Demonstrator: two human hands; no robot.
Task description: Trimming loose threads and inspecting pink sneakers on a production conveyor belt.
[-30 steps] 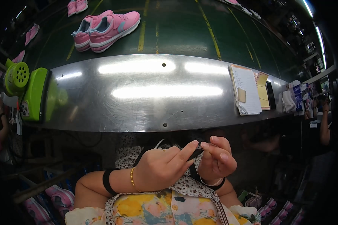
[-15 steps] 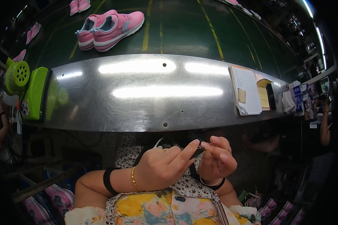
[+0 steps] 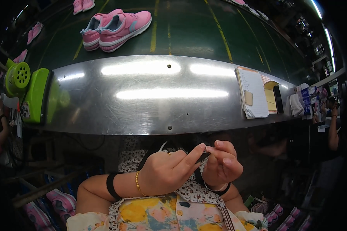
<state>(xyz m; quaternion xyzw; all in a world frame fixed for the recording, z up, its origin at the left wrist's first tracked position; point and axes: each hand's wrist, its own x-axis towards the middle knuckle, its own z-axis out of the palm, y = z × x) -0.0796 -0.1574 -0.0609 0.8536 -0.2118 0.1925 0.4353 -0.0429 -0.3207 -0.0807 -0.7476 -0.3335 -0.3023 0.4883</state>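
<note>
Both hands meet in front of my body, below the near edge of the metal table. My left hand [image 3: 166,172] is closed, its index finger stretched toward the right hand. A small, dark, flat piece [image 3: 205,156] sits between its fingers; what kind of thing it is cannot be made out. The fingers of my right hand [image 3: 223,163] are curled. Its thumb and fingertips come together at the end of the dark piece, touching or nearly touching the left fingertips. A pair of pink shoes [image 3: 123,32] with white soles stands on the green belt beyond the table.
The shiny metal table [image 3: 142,111] lies between me and the green belt [image 3: 189,34]. At its left stands a bright green device [image 3: 36,96], at its right a notepad [image 3: 254,92]. More pink shoes [image 3: 61,200] are racked at lower left. Other people work at both sides.
The pink shoes on the belt have shifted slightly to the right. My hands keep nearly the same place and pose.
</note>
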